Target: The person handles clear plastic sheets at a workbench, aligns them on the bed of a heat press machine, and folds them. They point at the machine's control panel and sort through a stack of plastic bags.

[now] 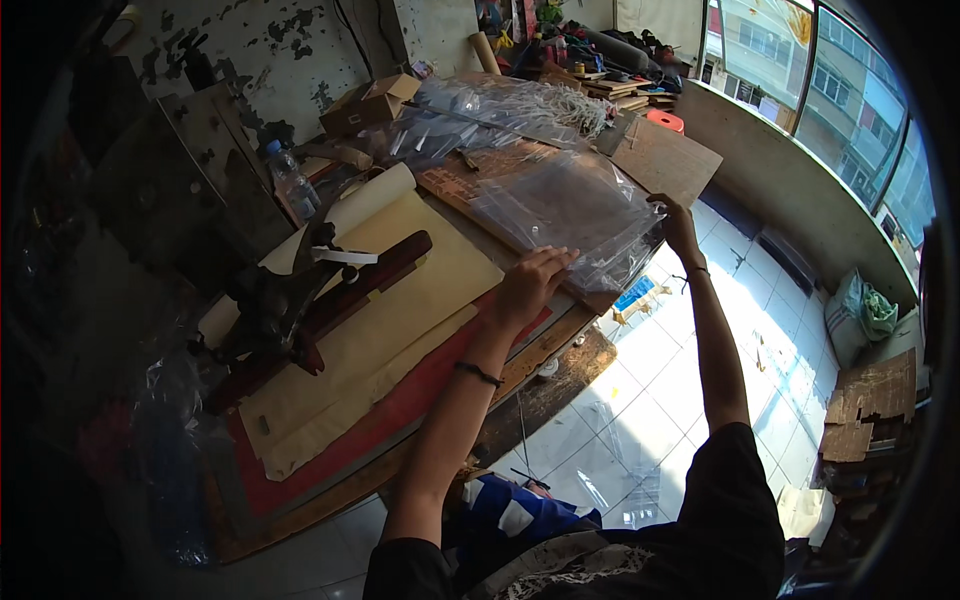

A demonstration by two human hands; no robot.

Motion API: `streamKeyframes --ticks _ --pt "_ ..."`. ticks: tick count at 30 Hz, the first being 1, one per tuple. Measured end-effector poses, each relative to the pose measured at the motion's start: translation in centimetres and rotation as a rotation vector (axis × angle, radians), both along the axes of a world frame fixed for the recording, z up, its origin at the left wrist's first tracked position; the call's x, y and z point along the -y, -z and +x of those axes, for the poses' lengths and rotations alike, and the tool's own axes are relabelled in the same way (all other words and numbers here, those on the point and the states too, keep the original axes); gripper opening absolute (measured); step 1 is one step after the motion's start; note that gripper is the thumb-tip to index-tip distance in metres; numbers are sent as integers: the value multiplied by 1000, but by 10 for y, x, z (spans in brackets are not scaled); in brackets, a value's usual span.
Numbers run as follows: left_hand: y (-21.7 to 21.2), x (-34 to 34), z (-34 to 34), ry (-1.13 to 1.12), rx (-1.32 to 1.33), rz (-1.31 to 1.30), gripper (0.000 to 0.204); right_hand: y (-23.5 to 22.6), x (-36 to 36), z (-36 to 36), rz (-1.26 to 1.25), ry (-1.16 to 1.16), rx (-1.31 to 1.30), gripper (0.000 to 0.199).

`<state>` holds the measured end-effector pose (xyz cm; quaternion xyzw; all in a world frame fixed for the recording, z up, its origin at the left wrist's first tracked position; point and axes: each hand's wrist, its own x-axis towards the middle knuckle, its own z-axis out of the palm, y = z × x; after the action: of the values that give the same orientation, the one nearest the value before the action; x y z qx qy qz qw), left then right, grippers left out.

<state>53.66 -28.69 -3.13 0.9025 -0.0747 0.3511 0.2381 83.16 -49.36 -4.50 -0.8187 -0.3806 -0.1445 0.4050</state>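
A stack of clear plastic sheets or bags (575, 205) lies on the wooden table at its right end. My left hand (530, 287) rests on the near left corner of the stack, its fingers stretched out over the plastic. At the right corner, my right hand (677, 228) has its fingers closed on the edge of the plastic sheet. To the left of my left hand, a dark machine with a long reddish-brown bar (375, 285) stands over cream-coloured paper (420, 250). A red sheet (290, 475) shows beneath that paper.
Farther back on the table are a heap of clear plastic (470, 115), a cardboard box (375, 105) and a plastic bottle (290, 185). A brown board (668, 160) juts out beyond the stack. White sacks (855, 310) stand on the tiled floor (650, 400) by the window wall.
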Motion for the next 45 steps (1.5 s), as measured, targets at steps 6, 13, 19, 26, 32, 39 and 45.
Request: streamKeyframes --ticks 6,13,19,26,32,39,45 --pt "-11 15 -2 56 -1 68 34 1 9 9 5 -27 -16 56" --pt "1 23 8 221 -18 42 35 3 22 24 -13 -198 63 63" --pt "10 30 12 238 -24 76 39 -52 32 44 68 -95 -138 48" --pt "7 37 5 218 -16 112 36 -29 -51 -34 -766 145 110 62" --pt "9 36 14 260 -80 8 43 -20 -51 -33 -656 130 147 65" --pt "20 17 10 -242 -300 82 66 -22 -56 -34 -652 109 159 69" --pt "21 20 7 -286 -340 148 66 -59 -92 -8 -1049 10 -117 72"
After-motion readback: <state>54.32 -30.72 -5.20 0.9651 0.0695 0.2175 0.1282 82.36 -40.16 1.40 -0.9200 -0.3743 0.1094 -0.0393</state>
